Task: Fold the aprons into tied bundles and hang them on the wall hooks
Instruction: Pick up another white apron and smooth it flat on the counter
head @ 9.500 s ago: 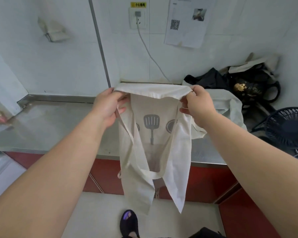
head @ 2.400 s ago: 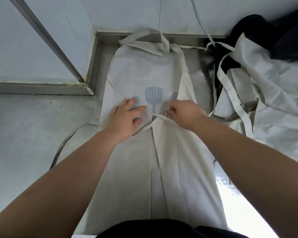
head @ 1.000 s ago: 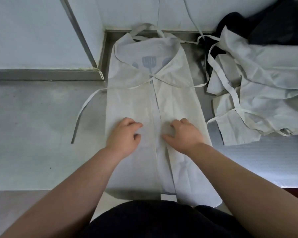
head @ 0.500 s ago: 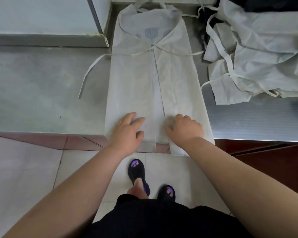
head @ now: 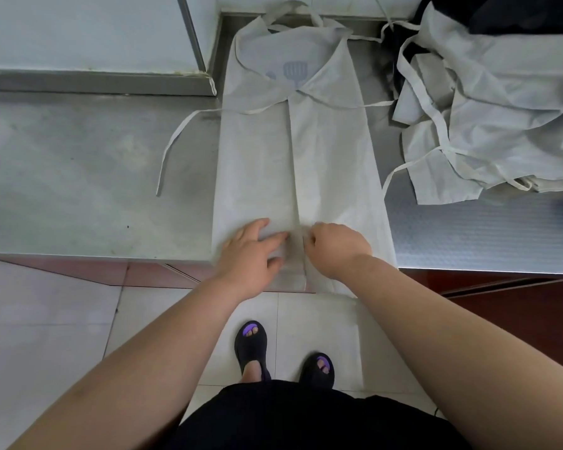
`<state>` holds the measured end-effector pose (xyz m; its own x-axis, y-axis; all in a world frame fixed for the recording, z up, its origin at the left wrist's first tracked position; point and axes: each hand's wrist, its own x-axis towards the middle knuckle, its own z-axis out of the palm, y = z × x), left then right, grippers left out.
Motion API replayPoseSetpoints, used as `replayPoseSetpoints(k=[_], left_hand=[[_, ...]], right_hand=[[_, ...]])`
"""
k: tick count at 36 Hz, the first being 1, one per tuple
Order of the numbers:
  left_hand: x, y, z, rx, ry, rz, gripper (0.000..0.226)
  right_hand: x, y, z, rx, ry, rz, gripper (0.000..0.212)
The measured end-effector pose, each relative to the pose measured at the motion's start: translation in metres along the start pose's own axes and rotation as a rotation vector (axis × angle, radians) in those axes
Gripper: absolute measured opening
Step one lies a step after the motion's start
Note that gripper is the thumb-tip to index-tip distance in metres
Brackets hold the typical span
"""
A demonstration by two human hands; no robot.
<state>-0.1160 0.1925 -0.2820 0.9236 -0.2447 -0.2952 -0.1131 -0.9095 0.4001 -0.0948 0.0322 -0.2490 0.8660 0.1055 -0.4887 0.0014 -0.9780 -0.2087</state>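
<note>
The white apron (head: 332,164) lies folded long and thin. Left hand (head: 251,251) presses it flat; right hand (head: 337,246) curls, grip unclear.

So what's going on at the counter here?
A person is folding an apron laid lengthwise on the steel counter. Both long sides are folded in to meet down the middle, and its lower end hangs over the front edge. The left hand lies flat on the left flap; the right hand curls its fingers at the right flap's inner edge. It is not yet bundled or tied. A heap of other aprons lies to the right.
</note>
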Motion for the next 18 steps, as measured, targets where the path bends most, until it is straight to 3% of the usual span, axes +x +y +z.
replayPoseSetpoints(k=[9,14,18], left_hand=[[-0.005,0.0,0.005,0.055,0.021,0.022,0.048],[-0.006,0.006,0.013,0.157,-0.014,0.003,0.055],[-0.013,0.002,0.024,0.283,0.044,0.01,0.076]], right_hand=[[-0.012,0.022,0.015,0.114,0.004,-0.112,0.042],[-0.018,0.044,0.018,-0.155,0.005,-0.184,0.074],[-0.02,0.057,0.026,-0.381,0.027,-0.196,0.098]])
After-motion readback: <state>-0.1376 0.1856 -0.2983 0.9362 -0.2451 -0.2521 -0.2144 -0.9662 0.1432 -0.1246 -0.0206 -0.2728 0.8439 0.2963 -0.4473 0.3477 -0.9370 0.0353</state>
